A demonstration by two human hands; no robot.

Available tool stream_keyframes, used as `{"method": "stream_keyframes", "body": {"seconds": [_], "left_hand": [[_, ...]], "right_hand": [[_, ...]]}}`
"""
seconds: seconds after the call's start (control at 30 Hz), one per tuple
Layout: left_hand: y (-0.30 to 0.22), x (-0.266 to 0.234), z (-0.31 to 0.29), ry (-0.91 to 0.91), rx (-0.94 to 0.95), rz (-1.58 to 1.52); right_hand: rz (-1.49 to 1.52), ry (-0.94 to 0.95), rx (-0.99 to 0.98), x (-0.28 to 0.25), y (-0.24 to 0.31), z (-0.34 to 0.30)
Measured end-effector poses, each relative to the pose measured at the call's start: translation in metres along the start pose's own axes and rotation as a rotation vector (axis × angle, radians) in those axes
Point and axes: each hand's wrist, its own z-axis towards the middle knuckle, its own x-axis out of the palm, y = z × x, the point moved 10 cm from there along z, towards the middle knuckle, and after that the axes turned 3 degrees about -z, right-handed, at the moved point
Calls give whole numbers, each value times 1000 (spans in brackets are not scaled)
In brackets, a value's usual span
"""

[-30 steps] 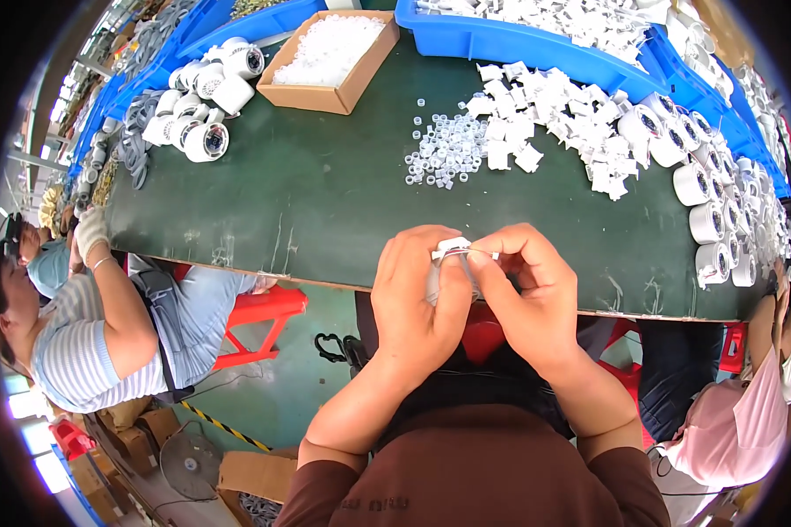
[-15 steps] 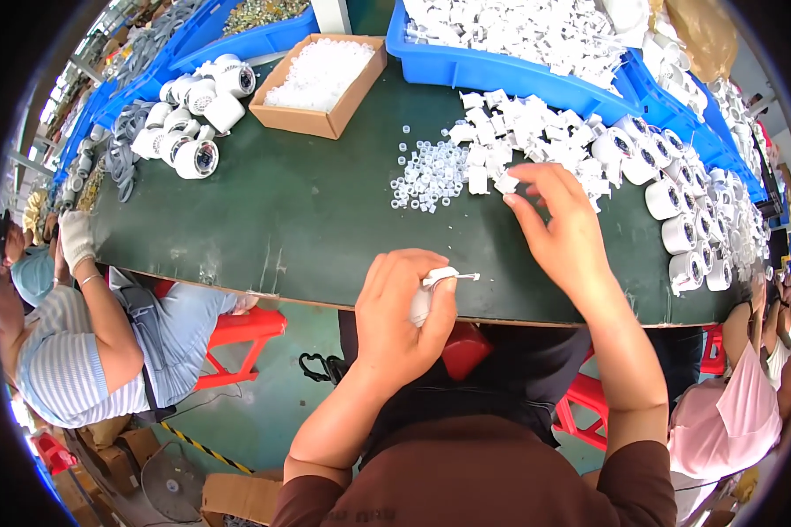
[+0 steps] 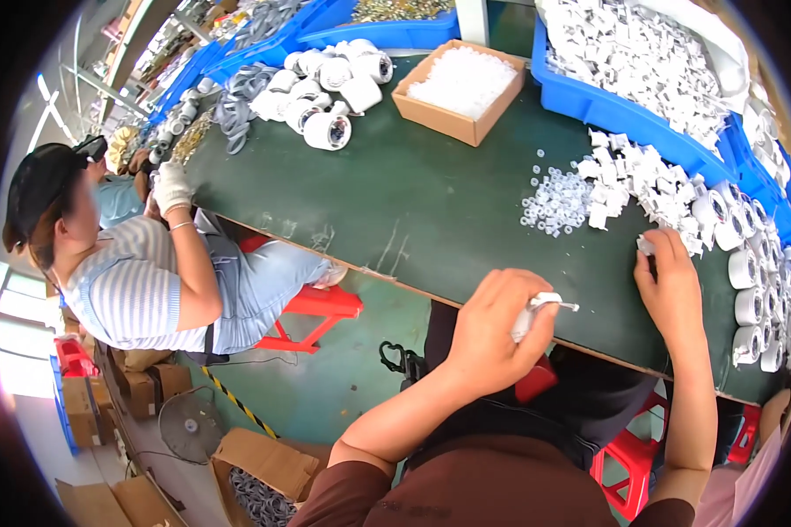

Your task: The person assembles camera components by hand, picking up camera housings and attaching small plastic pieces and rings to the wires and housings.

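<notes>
My left hand [image 3: 494, 332] is closed around a white plastic housing [image 3: 525, 323] just over the table's front edge. A thin rod with a small white tip [image 3: 569, 306] sticks out of the housing to the right; the fingers hide most of the rest. Farther right, my right hand [image 3: 675, 285] pinches a small white plastic piece [image 3: 646, 246] between thumb and fingers. That hand is low over the table, just on the near side of a heap of similar white clips [image 3: 628, 176]. Beside the heap lie many small translucent rings [image 3: 555, 202].
White round housings [image 3: 747, 307] stand in rows at the right; more white housings [image 3: 328, 130] lie far left. A cardboard box [image 3: 435, 117] of translucent parts and a blue bin [image 3: 580, 98] of white parts line the back. A co-worker [image 3: 149, 263] sits at the left.
The view has swung left, so the table's contents appear farther right. My right hand has drawn the small white piece slightly away from the heap, toward me. My left hand still grips the housing.
</notes>
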Motion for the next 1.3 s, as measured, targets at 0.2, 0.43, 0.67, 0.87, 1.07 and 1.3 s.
{"method": "stream_keyframes", "body": {"seconds": [0.2, 0.43, 0.67, 0.87, 1.07, 1.3], "left_hand": [[3, 7, 5, 23, -5, -7], [-6, 24, -2, 127, -66, -248], [-2, 29, -7, 151, -129, -157], [16, 30, -12, 123, -310, -264], [15, 17, -7, 33, -213, -224], [-1, 6, -1, -157, 48, 114]], "right_hand": [[-71, -21, -79, -1, -9, -12], [1208, 211, 469, 27, 41, -46], [803, 3, 131, 12, 64, -42], [726, -9, -14, 8, 78, -35], [1396, 102, 501, 42, 48, -49], [1298, 119, 352, 35, 87, -47]]}}
